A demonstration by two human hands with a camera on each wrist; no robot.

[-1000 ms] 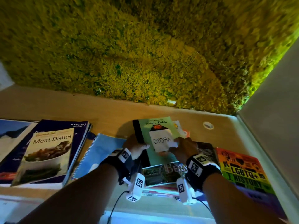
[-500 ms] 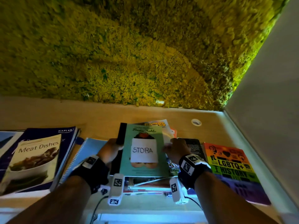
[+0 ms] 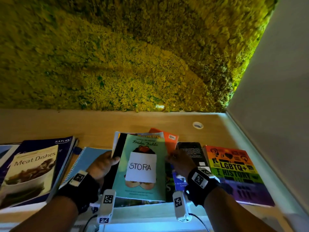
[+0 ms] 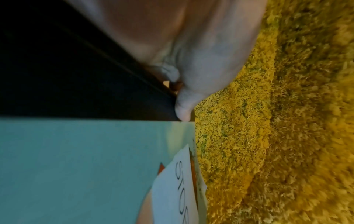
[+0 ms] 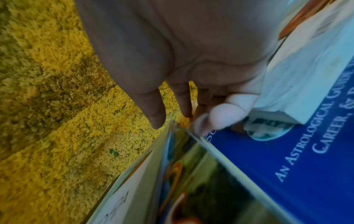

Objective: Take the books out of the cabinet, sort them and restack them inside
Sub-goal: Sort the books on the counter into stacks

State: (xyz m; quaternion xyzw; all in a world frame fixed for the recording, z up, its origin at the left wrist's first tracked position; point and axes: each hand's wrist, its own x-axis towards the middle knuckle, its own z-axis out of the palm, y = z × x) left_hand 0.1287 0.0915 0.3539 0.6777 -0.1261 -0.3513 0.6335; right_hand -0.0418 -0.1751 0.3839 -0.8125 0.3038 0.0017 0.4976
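you worked in dim, warm light. the moss wall glowed yellow-green, brightest in a band low at its middle and along its right edge, darker toward the top. a cold blue-white glow lit the front shelf edge. your forearms were near-silhouettes. the head view bowed straight lines at its borders, and the books at far left were smeared. both wrist views were soft: your left hand and right hand were out of focus and the moss streaked.

Before me: moss wall, yellow-green, as backdrop; pale wooden top below it, with a round cable grommet; plain white side panel at my right.
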